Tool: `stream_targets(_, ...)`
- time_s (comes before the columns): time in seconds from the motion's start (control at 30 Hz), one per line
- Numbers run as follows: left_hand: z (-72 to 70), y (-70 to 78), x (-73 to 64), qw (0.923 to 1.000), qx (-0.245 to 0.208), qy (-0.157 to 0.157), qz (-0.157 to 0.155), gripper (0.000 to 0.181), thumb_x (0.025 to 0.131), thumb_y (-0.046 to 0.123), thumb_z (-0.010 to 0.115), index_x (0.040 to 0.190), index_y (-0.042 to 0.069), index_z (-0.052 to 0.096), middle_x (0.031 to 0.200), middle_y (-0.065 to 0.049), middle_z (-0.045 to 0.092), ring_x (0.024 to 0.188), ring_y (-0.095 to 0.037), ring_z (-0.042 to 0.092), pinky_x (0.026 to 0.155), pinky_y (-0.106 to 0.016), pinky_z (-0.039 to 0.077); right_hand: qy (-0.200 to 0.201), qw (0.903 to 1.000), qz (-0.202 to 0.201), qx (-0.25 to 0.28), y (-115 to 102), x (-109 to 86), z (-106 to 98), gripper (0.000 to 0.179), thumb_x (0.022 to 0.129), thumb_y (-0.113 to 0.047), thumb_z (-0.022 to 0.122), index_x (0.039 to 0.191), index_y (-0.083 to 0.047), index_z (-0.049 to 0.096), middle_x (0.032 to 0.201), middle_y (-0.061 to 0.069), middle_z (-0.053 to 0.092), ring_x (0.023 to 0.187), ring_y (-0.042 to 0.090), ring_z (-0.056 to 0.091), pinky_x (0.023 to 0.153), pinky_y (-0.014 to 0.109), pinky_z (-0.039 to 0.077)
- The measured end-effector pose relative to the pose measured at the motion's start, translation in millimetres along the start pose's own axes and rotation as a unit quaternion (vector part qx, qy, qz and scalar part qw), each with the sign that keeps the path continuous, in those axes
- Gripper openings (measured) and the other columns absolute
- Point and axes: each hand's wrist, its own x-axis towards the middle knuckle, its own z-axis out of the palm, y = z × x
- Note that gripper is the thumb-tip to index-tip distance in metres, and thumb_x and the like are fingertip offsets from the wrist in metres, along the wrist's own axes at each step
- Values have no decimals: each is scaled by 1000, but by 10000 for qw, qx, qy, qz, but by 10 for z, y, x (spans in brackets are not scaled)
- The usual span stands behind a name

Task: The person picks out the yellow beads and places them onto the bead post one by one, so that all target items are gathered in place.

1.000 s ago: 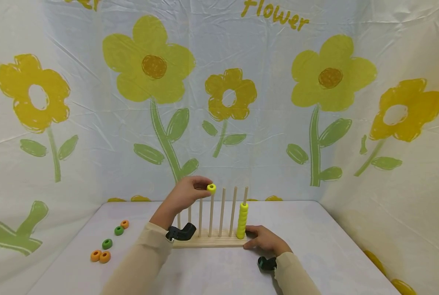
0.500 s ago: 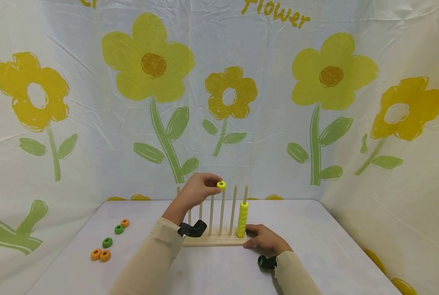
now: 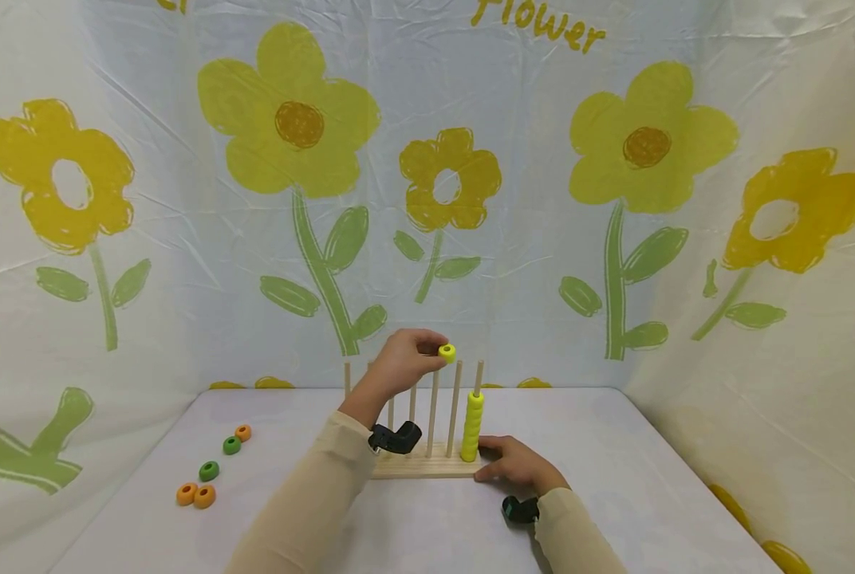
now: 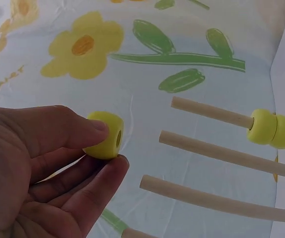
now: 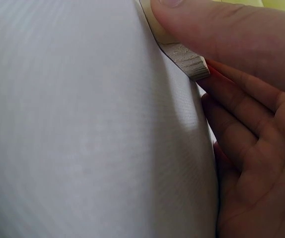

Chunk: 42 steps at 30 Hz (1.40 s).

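My left hand (image 3: 407,360) pinches a yellow bead (image 3: 447,353) between thumb and fingertips, above the peg tops. In the left wrist view the bead's hole (image 4: 118,138) faces the pegs, and the bead is apart from them. The wooden peg rack (image 3: 427,469) has a row of upright pegs. On its rightmost peg sits a stack of yellow beads (image 3: 473,426), the peg's top showing bare. My right hand (image 3: 517,464) holds the rack's right end, thumb at the front and fingers behind, as the wooden base (image 5: 184,58) shows in the right wrist view.
On the left of the white table (image 3: 147,542) lie loose beads: two green beads (image 3: 208,471), a lone orange bead (image 3: 243,433) and an orange pair (image 3: 204,497). A flower-printed cloth (image 3: 514,263) hangs behind the table.
My left hand has carried the yellow bead rightward and slightly up, past several peg tops toward the stacked peg. The right hand stays at the rack's end.
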Motion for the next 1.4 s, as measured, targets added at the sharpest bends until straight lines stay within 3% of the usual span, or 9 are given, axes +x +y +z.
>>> stream_targets(0.7, 228, 71, 171, 9999, 33, -95, 45, 34, 91, 16, 67, 123, 6, 65, 115, -7, 70, 105, -18, 66, 88, -35, 55, -2, 10000, 6, 0, 36, 30, 24, 74, 71, -28, 84, 137, -8, 56, 144, 16, 51, 138, 41, 38, 110, 68, 23)
stream_targets(0.97, 276, 135, 199, 9997, -14, -122, -191, 33, 90, 16, 69, 122, 10, 66, 115, -6, 70, 107, -20, 65, 90, -37, 55, -6, 9998, 172, 23, 24, 37, 31, 75, 71, -29, 85, 137, -9, 56, 144, 16, 50, 138, 42, 38, 110, 68, 22)
stream_targets(1.4, 428, 127, 314, 9988, 432, -180, -117, 33, 91, 14, 67, 123, 7, 67, 115, -8, 70, 106, -20, 66, 88, -34, 55, 17, 9998, 179, 104, 27, 40, 38, 75, 70, -29, 85, 136, -8, 56, 143, 16, 51, 138, 41, 38, 111, 67, 22)
